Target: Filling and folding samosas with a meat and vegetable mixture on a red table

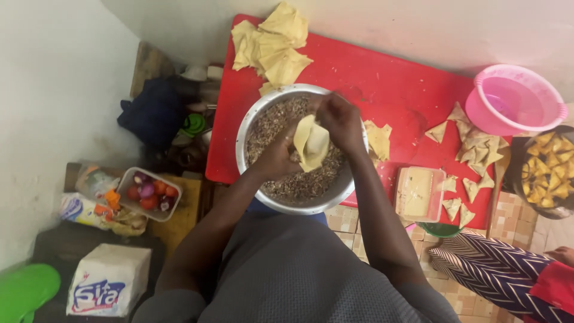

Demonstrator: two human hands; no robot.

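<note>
Left of the metal bowl point(251, 128), a clear tub of tomatoes and onions point(149, 192) sits apart from the work, with a white printed bag point(107, 281) below it. Over the bowl, the person's left hand point(276, 157) cups a folded pastry pocket point(311, 142) from beneath, fingers closed around it so its mouth stays open above the minced filling point(281, 185), where spills fall back in. The right hand point(342, 122) pinches the pocket's upper edge, narrowly closed. Above the bowl, unfilled wrappers point(272, 45) lie on the red board point(388, 84). Right of the bowl, folded triangles point(478, 146) cluster near a pink basin point(514, 98).
</note>
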